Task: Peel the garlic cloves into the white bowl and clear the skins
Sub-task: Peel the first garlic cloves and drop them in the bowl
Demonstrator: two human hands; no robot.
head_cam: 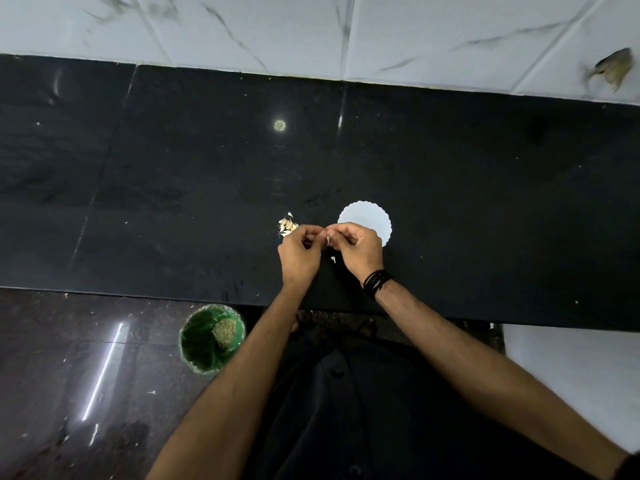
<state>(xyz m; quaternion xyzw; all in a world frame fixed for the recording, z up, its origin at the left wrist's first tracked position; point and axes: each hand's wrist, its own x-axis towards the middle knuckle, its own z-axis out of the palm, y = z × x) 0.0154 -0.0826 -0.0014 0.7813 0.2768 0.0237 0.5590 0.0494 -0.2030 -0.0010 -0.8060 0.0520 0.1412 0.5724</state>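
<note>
Head view, read outward from my body, with the bowl as landmark. Nearest, on the floor below the counter edge and well to the bowl's near left, stands a green bin (211, 337), presumably placed there to take the skins.

On the black counter (138, 202), my left hand (300, 252) and right hand (356, 249) meet just on the near-left side of the bowl. Both sets of fingers are curled inward, their tips pinching a single clove (327, 240) between them. I judge the two-handed hold lets one hand steady the clove while the other picks at its skin; which does which I cannot tell.

A skin scrap (333, 260) lies on the counter just below the hands, nearer than the bowl.

The white bowl (372, 221), scalloped at the rim, sits just behind my right hand, close enough for a short drop. I see no cloves in the part that shows.

The clove pile (286, 226) lies left of the bowl, touching or just beyond my left fingers.

Farthest, the tiled wall (311, 29).
</note>
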